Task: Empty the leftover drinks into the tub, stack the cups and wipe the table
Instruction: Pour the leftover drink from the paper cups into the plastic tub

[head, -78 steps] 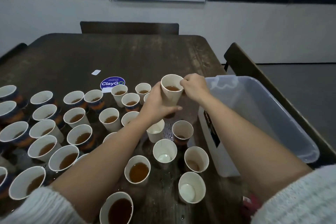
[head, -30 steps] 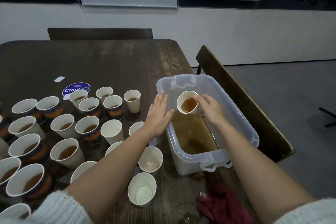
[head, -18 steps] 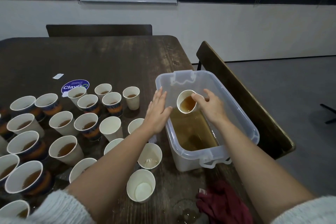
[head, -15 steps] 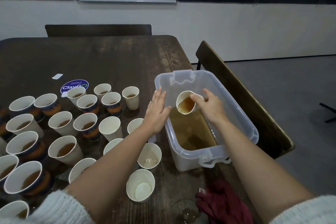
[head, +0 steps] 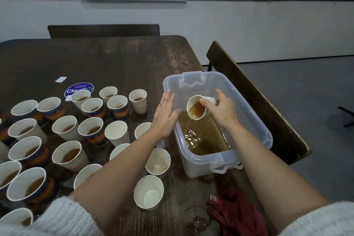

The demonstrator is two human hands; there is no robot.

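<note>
My right hand point(head: 223, 110) grips a white paper cup point(head: 197, 109) tipped over the clear plastic tub point(head: 252, 120), and brown drink streams from its lip into the brown liquid point(head: 199, 140) pooled inside. My left hand point(head: 166, 116) has straight fingers and rests against the tub's left rim. Several paper cups with brown drink point(head: 69, 156) crowd the left of the dark wooden table point(head: 115, 63). Two empty cups point(head: 148, 194) point(head: 158, 161) stand near the table's front, left of the tub.
A dark red cloth point(head: 236, 214) lies crumpled at the front right, beside a small brown spill point(head: 197, 224). A round blue sticker point(head: 79, 88) sits behind the cups. Chairs stand beyond the far edge point(head: 103, 30) and at the right side point(head: 254, 101).
My right hand carried the cup from above the table to over the tub and tipped it further; the drink now pours out. My left hand let go of the cup and moved to the tub's rim.
</note>
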